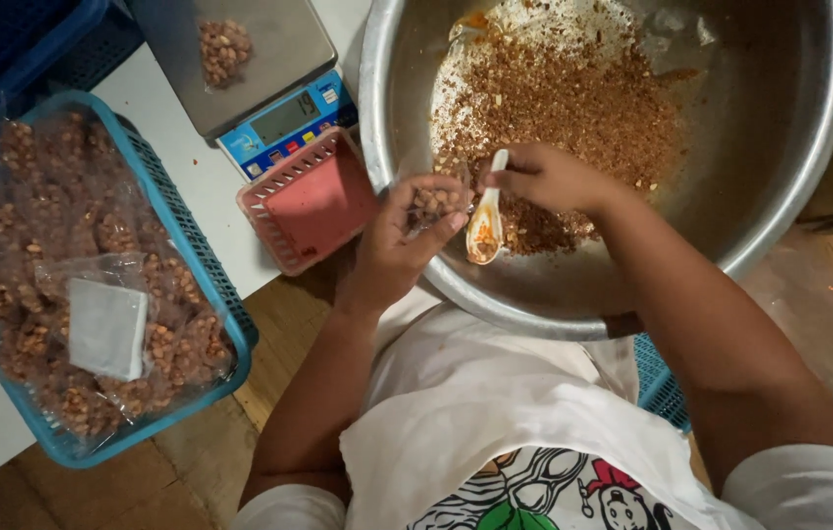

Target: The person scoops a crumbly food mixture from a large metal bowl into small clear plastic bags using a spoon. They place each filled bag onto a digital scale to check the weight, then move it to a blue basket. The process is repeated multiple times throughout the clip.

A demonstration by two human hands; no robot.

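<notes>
Steel bowl (pixel 789 177): largest item, resting at the person's lap, holding a spread of brown crumbly nut mix (pixel 573 108) across its floor and far wall.

Blue basket (pixel 203 257): at the left, on a white table (pixel 156 103), filled with small clear packets of nuts (pixel 63 186) (one white slip lay on top).

Scale (pixel 269 59): behind the basket, with one small packet (pixel 223 47) on its grey platform.

Pink basket (pixel 313 201): between scale and bowl, tilted, touching the bowl's rim.

Right hand (pixel 549 179): over the bowl's near side, fingers closed on the handle of a white spoon (pixel 486 224), whose orange-stained scoop hung downward just beside the left hand.

Left hand (pixel 407 236): at the bowl's near rim, curled around a small clear bag (pixel 433 199) of nuts, mouth turned toward the spoon.

Bag and spoon: close together over the bowl's near side; whether they touched could not be told.
</notes>
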